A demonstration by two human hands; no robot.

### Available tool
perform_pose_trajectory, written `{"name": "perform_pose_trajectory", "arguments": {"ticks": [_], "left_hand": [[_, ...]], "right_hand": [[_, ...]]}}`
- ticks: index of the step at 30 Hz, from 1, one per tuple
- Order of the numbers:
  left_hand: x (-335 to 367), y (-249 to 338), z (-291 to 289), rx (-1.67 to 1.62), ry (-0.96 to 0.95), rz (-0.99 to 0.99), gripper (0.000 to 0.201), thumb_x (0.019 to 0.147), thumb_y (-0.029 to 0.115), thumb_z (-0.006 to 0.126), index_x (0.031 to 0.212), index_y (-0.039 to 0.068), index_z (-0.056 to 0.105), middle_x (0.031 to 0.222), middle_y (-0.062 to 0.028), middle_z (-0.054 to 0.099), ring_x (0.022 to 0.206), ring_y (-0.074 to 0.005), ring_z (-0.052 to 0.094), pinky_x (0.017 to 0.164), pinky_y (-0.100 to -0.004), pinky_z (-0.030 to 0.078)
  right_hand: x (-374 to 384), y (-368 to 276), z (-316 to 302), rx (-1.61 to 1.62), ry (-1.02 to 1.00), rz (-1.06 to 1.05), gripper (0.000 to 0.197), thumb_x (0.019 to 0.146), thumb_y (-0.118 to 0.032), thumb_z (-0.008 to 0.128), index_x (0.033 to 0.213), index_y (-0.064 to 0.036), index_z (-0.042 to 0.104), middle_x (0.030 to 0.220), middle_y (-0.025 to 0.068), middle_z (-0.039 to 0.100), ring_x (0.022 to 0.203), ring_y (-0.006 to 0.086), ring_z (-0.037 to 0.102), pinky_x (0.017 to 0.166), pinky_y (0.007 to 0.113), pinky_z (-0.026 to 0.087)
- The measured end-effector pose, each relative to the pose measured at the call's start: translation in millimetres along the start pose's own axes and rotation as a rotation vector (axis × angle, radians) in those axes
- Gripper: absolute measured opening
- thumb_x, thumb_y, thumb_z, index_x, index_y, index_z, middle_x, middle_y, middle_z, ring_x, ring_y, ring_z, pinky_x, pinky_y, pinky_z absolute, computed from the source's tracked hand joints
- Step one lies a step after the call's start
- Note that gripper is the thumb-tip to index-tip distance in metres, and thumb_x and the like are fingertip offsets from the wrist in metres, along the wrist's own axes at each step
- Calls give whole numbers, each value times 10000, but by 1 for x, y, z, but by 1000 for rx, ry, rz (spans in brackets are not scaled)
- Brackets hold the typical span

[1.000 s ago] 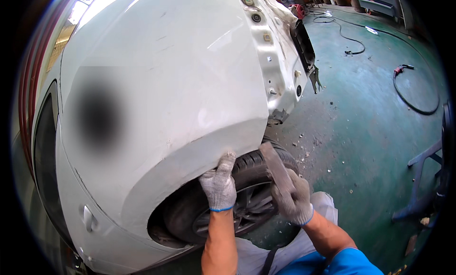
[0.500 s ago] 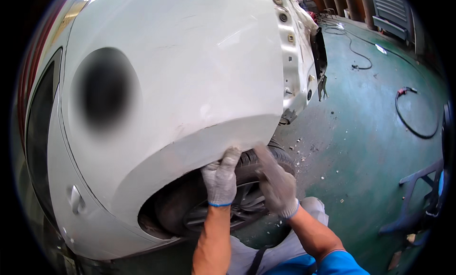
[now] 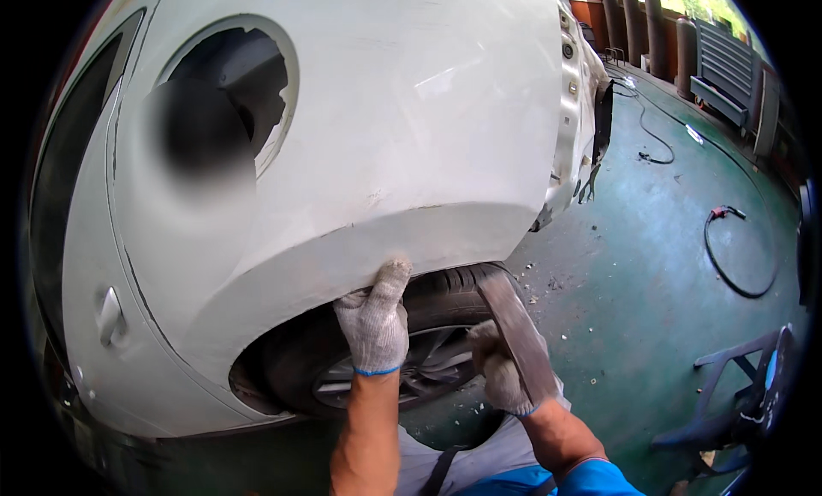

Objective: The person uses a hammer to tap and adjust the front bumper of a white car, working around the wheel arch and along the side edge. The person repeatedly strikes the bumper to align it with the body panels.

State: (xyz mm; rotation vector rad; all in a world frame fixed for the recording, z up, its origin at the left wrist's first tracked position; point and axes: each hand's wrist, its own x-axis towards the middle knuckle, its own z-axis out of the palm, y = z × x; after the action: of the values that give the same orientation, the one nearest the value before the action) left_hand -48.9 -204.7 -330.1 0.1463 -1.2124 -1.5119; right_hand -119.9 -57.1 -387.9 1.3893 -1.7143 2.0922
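Note:
My left hand (image 3: 375, 329), in a pale knit glove with a blue cuff, grips the wheel arch edge of a white car's body panel (image 3: 411, 226). Its thumb lies on the outer face and its fingers go out of sight under the lip. To the right, my gloved right hand (image 3: 501, 372) is closed around a long flat grey-brown metal-looking bar (image 3: 518, 337). The bar slants upward to the left, its far end in front of the tyre (image 3: 445, 301). Below the arch, the wheel's rim (image 3: 428, 355) shows between my forearms.
The panel has a large round opening (image 3: 248, 76) at upper left, near a door handle (image 3: 110, 314). Its rear end shows bare torn metal (image 3: 582, 93). A cable (image 3: 719, 269) lies on the green floor (image 3: 625, 265), beside a dark blue stand (image 3: 728, 393). A grey cabinet (image 3: 723, 68) stands far right.
My right hand has drawn the bar down and back from the panel edge, turning it so its flat face shows. My left hand keeps its grip on the arch. The view has shifted.

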Motion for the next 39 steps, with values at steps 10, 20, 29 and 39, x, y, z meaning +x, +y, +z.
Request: {"name": "perform_pose_trajectory", "arguments": {"ticks": [10, 20, 29, 39], "left_hand": [[1, 5, -6, 30, -51, -7, 310, 867, -15, 778, 1159, 1, 673, 1112, -62, 688, 995, -135, 653, 935, -306, 546], [5, 16, -25, -110, 16, -29, 309, 882, -5, 757, 1179, 28, 679, 1121, -66, 695, 1018, -167, 667, 921, -346, 566], [4, 23, -22, -87, 40, -31, 234, 866, -43, 773, 1087, 2, 711, 1031, -49, 710, 947, -124, 666, 884, -287, 559], [6, 29, -32, -136, 63, -19, 227, 903, 13, 757, 1124, 1, 704, 1072, -52, 707, 979, -113, 650, 903, -288, 528]], "right_hand": [[-3, 14, 12, -73, -8, -144, 331, 744, -117, 740, 1067, -70, 685, 882, 111, 678, 737, 310, 672, 616, 408, 519], [3, 7, 23, -241, -68, -124, 200, 848, -121, 699, 1024, -35, 659, 819, 123, 695, 692, 332, 675, 637, 352, 517], [8, 0, 35, -148, 6, -205, 273, 765, -104, 707, 1036, -84, 680, 827, 105, 666, 695, 324, 654, 585, 437, 490], [23, -4, 51, -222, -142, -40, 282, 786, -213, 751, 1029, -87, 682, 719, 140, 669, 664, 367, 676, 624, 406, 535]]}}
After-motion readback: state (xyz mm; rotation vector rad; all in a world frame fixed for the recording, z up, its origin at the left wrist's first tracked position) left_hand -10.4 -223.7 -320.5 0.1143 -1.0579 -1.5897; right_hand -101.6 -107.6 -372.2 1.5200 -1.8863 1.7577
